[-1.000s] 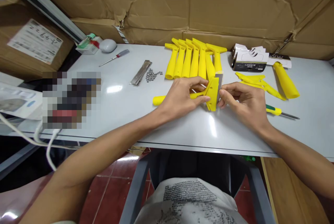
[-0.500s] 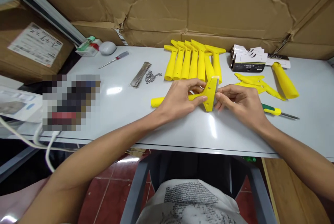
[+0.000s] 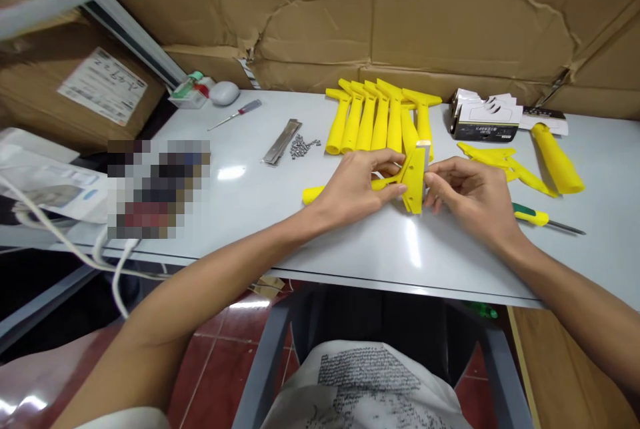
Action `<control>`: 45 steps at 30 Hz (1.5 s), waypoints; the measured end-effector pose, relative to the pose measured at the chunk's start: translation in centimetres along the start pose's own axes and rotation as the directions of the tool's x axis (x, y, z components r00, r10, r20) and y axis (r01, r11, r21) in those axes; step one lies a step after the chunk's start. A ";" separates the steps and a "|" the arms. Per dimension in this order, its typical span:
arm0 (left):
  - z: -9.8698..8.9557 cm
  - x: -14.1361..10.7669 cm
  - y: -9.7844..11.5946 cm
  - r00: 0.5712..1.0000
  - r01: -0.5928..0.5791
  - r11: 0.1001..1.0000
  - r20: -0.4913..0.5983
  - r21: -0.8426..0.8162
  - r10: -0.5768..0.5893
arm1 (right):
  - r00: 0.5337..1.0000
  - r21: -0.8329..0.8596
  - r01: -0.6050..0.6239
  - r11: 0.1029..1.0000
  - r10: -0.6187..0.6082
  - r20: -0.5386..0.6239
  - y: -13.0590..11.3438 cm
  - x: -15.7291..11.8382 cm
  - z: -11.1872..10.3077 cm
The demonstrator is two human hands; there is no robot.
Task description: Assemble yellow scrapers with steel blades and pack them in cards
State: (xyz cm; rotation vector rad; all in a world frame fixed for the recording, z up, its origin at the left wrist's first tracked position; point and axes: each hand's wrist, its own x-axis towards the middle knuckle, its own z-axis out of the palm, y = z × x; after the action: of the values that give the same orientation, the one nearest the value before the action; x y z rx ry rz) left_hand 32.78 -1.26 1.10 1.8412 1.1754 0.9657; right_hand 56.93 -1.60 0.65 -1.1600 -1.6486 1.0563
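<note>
My left hand (image 3: 350, 189) is closed around the neck of a yellow scraper (image 3: 414, 182), its handle lying leftward under the hand. The scraper's head faces right, and a thin gap shows between its cover plate and the body. Along the head's right edge sits a metal blade (image 3: 427, 157). My right hand (image 3: 467, 195) pinches at that blade edge with thumb and fingers; its fingertips are partly hidden. Behind my hands, several yellow scraper handles (image 3: 365, 123) lie in a row. Small screws (image 3: 301, 146) are piled beside a stack of metal blades (image 3: 283, 141).
Yellow cover plates (image 3: 487, 154) and a single yellow handle (image 3: 557, 161) lie at the right, near black-and-white card packaging (image 3: 486, 119). A green-yellow screwdriver (image 3: 531, 214) rests by my right wrist. Another screwdriver (image 3: 235, 114) lies at back left. White cables (image 3: 55, 232) cross the left table edge.
The camera view has shifted, so the table things appear farther right. The scraper head has turned slightly, and the gap beside its plate shows more. Both hands keep their hold.
</note>
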 end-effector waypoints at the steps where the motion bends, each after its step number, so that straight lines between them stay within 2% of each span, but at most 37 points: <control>1: 0.0 -0.1 0.0 1.000 0.002 1.000 0.003 0.012 -0.002 | 1.000 0.004 -0.009 1.000 0.009 0.020 0.1 0.1 -0.1; 5: 0.1 -0.3 -0.1 0.999 -0.005 1.000 0.038 0.025 0.004 | 0.974 -0.022 -0.091 0.996 0.093 0.206 0.2 0.3 -0.4; 7: 0.1 -0.4 -0.1 0.999 -0.014 1.000 0.053 0.011 0.013 | 0.962 -0.061 -0.092 0.994 0.104 0.252 0.0 0.3 -0.5; 14: -0.1 -0.5 -0.1 0.997 -0.004 0.999 0.080 -0.053 0.009 | 0.963 -0.059 -0.060 0.996 0.073 0.258 -1.1 0.2 -0.9; 17: 0.1 -0.5 -0.1 0.997 -0.023 0.998 0.075 -0.051 0.027 | 0.975 -0.077 -0.073 0.994 0.087 0.203 -0.9 0.1 -0.5; 20: 0.2 -0.5 0.0 0.998 0.014 1.000 0.065 -0.015 -0.013 | 0.981 -0.100 -0.072 0.992 0.088 0.171 -0.6 0.1 -0.1; 24: 0.0 -0.3 0.5 0.995 0.071 0.997 0.068 0.007 -0.071 | 0.975 -0.067 -0.034 0.997 0.048 0.219 -0.7 0.3 -0.4; 32: -0.6 -0.2 0.3 0.997 0.061 0.998 0.046 0.005 -0.061 | 0.954 -0.052 -0.033 0.998 0.047 0.295 -1.0 0.3 -0.6; 37: -0.5 -0.4 0.5 0.998 0.031 1.000 0.056 0.000 -0.031 | 0.967 -0.001 -0.081 0.997 0.079 0.240 -0.9 0.2 -0.2; 45: -0.1 -0.5 0.5 0.999 -0.012 0.997 0.044 -0.077 0.016 | 0.978 -0.021 -0.047 0.999 0.050 0.204 -1.2 -0.1 -0.1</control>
State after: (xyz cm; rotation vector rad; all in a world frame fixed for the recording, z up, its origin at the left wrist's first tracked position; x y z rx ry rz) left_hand 32.70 -1.88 1.47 1.8030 1.0852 0.9600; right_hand 56.76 -1.92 1.78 -1.1378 -1.7975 1.2292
